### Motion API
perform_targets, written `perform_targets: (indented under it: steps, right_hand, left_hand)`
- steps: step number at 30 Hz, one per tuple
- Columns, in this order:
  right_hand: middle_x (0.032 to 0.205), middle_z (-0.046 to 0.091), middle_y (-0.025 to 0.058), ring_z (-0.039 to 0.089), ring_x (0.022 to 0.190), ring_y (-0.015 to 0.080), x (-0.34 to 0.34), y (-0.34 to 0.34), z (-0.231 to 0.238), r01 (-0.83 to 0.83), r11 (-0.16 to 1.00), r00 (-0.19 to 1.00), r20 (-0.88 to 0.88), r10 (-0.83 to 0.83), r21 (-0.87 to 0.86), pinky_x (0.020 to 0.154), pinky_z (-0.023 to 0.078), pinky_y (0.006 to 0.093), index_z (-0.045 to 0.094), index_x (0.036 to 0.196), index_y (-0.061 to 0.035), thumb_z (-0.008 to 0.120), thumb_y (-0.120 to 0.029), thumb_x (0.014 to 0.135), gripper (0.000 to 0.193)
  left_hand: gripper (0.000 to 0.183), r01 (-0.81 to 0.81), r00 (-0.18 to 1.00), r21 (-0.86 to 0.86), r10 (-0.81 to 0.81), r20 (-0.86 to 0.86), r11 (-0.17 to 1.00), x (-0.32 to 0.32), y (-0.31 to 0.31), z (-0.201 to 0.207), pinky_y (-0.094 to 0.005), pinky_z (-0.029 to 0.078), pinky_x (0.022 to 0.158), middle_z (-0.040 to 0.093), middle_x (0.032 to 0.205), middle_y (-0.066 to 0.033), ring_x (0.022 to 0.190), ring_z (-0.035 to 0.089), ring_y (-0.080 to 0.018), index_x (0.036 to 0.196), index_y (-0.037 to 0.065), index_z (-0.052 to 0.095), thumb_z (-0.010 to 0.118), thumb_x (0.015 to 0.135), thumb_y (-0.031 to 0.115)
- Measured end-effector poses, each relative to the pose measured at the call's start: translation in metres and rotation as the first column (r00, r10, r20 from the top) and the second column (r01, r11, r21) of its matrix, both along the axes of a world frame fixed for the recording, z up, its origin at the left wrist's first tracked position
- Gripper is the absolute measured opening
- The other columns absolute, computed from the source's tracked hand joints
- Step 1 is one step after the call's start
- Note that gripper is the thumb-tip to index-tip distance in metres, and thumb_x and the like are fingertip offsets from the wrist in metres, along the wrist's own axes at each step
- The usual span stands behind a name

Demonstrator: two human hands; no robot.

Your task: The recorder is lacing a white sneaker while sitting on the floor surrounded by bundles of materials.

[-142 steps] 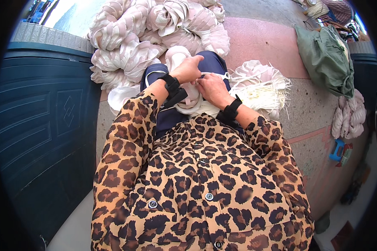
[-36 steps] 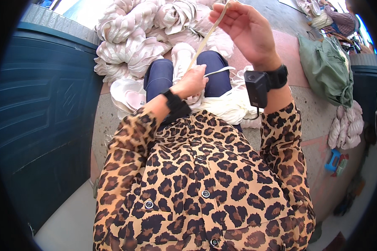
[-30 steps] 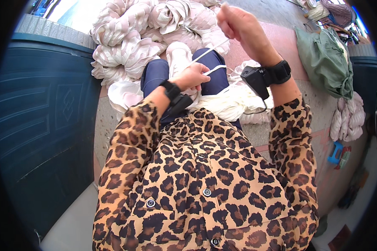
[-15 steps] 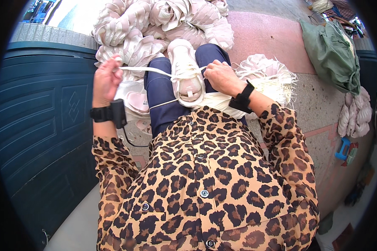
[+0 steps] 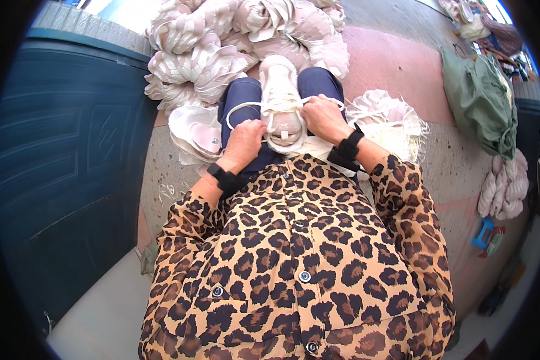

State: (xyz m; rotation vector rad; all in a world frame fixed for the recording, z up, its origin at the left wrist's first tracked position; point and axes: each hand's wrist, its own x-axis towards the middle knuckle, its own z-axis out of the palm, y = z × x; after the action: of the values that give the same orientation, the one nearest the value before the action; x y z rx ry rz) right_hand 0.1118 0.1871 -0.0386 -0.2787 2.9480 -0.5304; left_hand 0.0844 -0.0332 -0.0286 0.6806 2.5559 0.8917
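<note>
A pale pink and off-white sneaker (image 5: 277, 75) rests between my knees, its toe pointing away from me. My left hand (image 5: 244, 143) is closed at the left side of the shoe's opening, its fingertips pinched. From there the white shoelace (image 5: 239, 107) curves out in a loop over my left thigh and back to the eyelets. On the other side my right hand (image 5: 324, 117) pinches the lace close to the shoe's right edge. A short stretch of lace sticks out past its knuckles. Both sets of fingertips are partly hidden.
Coiled bundles of pale pink shoe pieces (image 5: 204, 69) lie beyond my knees. Loose pieces (image 5: 197, 135) sit beside my left leg. A bundle of white laces (image 5: 396, 129) lies at my right. Farther right stand a green sack (image 5: 480, 99) and a blue object (image 5: 482, 233). A dark door (image 5: 78, 162) borders the left.
My left hand has come in from far left, where it held the lace stretched taut, to the shoe's opening. The lace now hangs in a slack loop. My right hand stays by the shoe.
</note>
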Motion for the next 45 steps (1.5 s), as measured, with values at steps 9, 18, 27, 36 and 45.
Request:
perform_targets:
  steps: [9,18,27,36,45]
  right_hand:
    - [0.076,0.059,0.0093,0.054,0.08,0.025,0.003,-0.01,0.014,0.059,0.998,0.992,-0.115,-0.057,0.018,0.071,0.038,0.0385,0.063,0.074,-0.0071,0.055,-0.021,0.079,0.016]
    - [0.076,0.058,0.0142,0.054,0.077,0.0308,0.001,-0.015,0.015,0.014,0.994,0.998,-0.052,-0.02,-0.108,0.069,0.04,0.0403,0.054,0.083,-0.0024,0.061,-0.013,0.074,0.016]
    - [0.073,0.057,0.0122,0.053,0.077,0.0264,-0.002,-0.025,0.012,-0.218,0.966,0.963,-0.128,0.236,0.136,0.067,0.043,0.0359,0.057,0.076,-0.0029,0.053,-0.003,0.07,0.007]
    - [0.069,0.058,0.0098,0.056,0.073,0.0239,-0.009,-0.034,0.011,-0.327,0.815,0.924,-0.02,0.383,0.479,0.066,0.044,0.0324,0.059,0.065,-0.0061,0.054,-0.006,0.068,0.006]
    - [0.068,0.058,0.0125,0.055,0.071,0.026,-0.008,-0.041,0.016,-0.404,0.806,0.891,-0.014,0.454,0.432,0.069,0.043,0.0338,0.057,0.065,-0.0033,0.052,-0.004,0.07,0.007]
  left_hand:
    - [0.022,-0.27,0.918,0.121,0.218,0.331,0.955,-0.003,-0.013,0.0,-0.0314,0.045,0.048,0.059,0.064,-0.0153,0.047,0.057,-0.0189,0.095,-0.003,0.056,0.048,0.087,0.016]
    - [0.024,-0.325,0.94,0.257,0.282,0.19,0.91,0.003,-0.015,-0.011,-0.0333,0.047,0.063,0.062,0.077,-0.0185,0.071,0.062,-0.028,0.086,-0.002,0.062,0.054,0.084,0.021]
    - [0.019,-0.323,0.945,0.255,0.325,0.034,0.912,0.002,-0.005,-0.018,-0.0386,0.048,0.06,0.059,0.068,-0.021,0.067,0.06,-0.0344,0.08,0.0,0.062,0.05,0.08,0.015]
    - [0.009,-0.171,0.942,0.083,0.188,-0.278,0.982,0.013,0.004,-0.002,-0.0374,0.05,0.055,0.059,0.069,-0.0139,0.062,0.061,-0.029,0.07,0.004,0.056,0.054,0.071,0.013]
    - [0.021,-0.109,0.992,-0.081,0.103,-0.069,0.991,0.004,0.031,0.009,-0.0358,0.051,0.067,0.064,0.082,-0.0171,0.079,0.064,-0.028,0.078,0.002,0.066,0.054,0.071,0.018]
